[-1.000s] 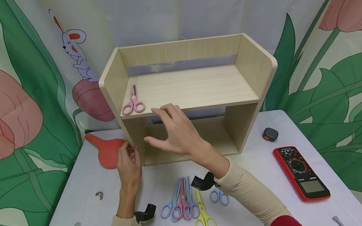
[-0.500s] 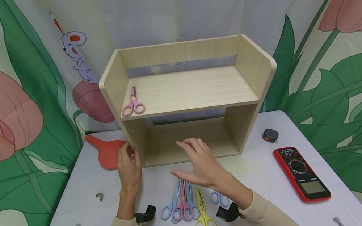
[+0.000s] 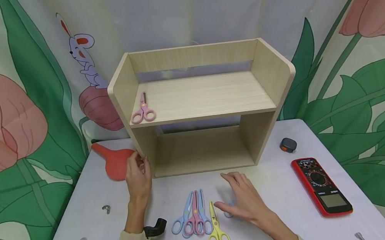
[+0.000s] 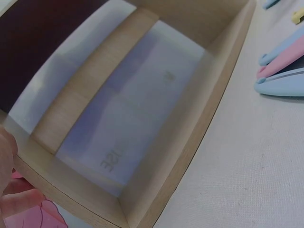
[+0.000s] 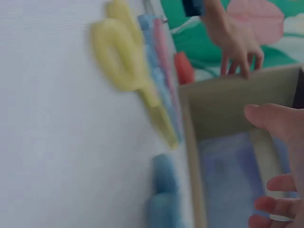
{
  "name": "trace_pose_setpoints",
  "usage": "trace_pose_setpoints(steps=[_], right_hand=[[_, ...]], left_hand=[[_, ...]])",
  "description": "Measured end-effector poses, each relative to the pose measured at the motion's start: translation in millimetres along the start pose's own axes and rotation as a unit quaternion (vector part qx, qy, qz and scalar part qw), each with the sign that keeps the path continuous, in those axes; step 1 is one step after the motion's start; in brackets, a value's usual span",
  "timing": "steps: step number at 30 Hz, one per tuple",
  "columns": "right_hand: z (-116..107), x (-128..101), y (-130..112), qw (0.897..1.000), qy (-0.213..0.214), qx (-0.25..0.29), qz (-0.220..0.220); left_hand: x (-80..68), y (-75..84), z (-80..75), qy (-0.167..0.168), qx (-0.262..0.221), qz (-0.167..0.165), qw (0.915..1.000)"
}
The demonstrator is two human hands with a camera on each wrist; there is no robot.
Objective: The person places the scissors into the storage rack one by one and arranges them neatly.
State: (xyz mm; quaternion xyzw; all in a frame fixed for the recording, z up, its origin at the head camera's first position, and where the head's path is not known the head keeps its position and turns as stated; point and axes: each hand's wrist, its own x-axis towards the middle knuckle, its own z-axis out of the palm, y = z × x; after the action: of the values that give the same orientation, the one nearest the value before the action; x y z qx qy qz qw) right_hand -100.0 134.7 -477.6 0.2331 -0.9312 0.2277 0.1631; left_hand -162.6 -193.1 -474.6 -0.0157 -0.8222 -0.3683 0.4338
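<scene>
Head view shows the left hand [image 3: 138, 178] with curled fingers resting against the lower left front corner of the light wooden two-tier shelf [image 3: 202, 107], which stands on the white table [image 3: 276, 193]. The right hand [image 3: 245, 201], fingers relaxed and spread, hovers low over a small blue pair of scissors [image 3: 229, 204], holding nothing. Just left lie yellow scissors [image 3: 217, 229] and a bunch of blue and pink scissors [image 3: 193, 216]. Another pink pair of scissors [image 3: 143, 110] lies on the shelf's upper board.
</scene>
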Motion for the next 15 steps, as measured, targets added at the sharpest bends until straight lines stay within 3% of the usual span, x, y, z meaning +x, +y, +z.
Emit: trace_pose_setpoints(steps=[8,15], right_hand=[[11,-28,17,0.989,-0.078,-0.030,0.118],[17,-37,25,0.983,-0.107,-0.059,0.135]], left_hand=[[-0.1,1.9,-0.2,0.000,0.000,-0.003,1.0000],[-0.3,3.5,-1.2,-0.003,-0.002,-0.008,1.0000]])
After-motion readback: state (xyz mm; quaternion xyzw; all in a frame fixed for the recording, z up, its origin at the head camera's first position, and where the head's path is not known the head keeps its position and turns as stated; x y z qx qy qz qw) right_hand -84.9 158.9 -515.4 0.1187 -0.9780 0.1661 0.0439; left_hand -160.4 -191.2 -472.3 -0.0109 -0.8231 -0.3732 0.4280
